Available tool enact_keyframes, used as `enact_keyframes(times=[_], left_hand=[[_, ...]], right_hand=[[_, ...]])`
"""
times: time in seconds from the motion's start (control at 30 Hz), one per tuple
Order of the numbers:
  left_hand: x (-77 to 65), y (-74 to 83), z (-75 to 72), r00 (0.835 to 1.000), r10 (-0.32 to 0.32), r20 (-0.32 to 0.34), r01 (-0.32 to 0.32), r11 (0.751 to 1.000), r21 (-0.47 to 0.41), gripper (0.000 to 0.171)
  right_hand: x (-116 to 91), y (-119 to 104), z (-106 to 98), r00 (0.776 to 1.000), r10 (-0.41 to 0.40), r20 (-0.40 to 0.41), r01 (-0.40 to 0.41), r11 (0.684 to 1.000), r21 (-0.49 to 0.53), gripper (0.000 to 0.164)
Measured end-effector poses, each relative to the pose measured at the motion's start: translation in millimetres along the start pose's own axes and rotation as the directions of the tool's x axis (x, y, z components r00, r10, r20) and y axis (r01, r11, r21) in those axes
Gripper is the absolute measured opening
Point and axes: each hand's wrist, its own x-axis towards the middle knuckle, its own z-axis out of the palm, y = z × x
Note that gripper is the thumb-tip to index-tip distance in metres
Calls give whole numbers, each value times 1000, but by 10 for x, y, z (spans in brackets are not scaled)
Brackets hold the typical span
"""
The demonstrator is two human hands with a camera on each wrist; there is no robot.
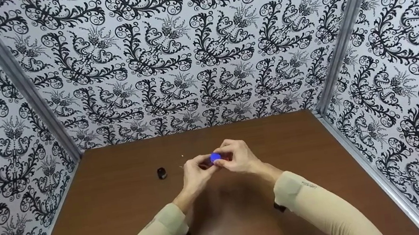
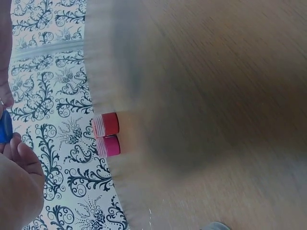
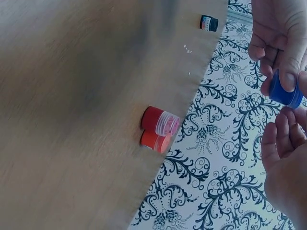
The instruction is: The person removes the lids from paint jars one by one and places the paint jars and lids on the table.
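Note:
Both hands meet over the table around a small blue jar [image 3: 282, 93], which looks like a paint pot. My left hand [image 1: 197, 171] holds it from the left, and its thumb lies along the jar's side in the right wrist view. The right hand [image 1: 241, 157] pinches the jar's other side, thumb close by the round blue top in the head view. Fingers cover much of the jar. Two small jars, one red [image 3: 152, 119] and one orange-red [image 3: 152, 140], lie side by side on the table beyond the hands, mostly hidden behind the right hand in the head view.
Left of the hands a small black jar [image 1: 162, 173] with a label stands on the brown table [image 1: 133, 216]. Tiny pale specks [image 3: 187, 49] lie between it and the red jars. Patterned walls [image 1: 193, 55] enclose the table's back and sides.

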Motion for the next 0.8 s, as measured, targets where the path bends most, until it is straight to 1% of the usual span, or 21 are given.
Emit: enact_keyframes(times=[0.17,0.4,0.47,0.6,0.7,0.8], left_hand=[[9,-13,14,1000,3,29,-3,1000,-10,29],[7,-2,9,997,-10,78,11,1000,-17,29],[2,0,6,997,-14,81,16,1000,-21,29],[-12,6,15,997,-24,71,26,999,-30,29],[-19,21,27,997,-37,65,40,998,-43,29],[-19,38,37,997,-50,63,53,997,-55,30]], right_hand=[[-7,41,-41,998,-14,54,12,1000,26,29],[-29,62,-59,996,22,88,-31,994,107,31],[-30,65,-51,996,25,87,-36,992,122,31],[-28,46,-47,995,52,81,-62,991,117,33],[-27,18,-56,994,97,57,-103,989,103,35],[-30,-1,-67,987,157,13,-158,982,103,38]])
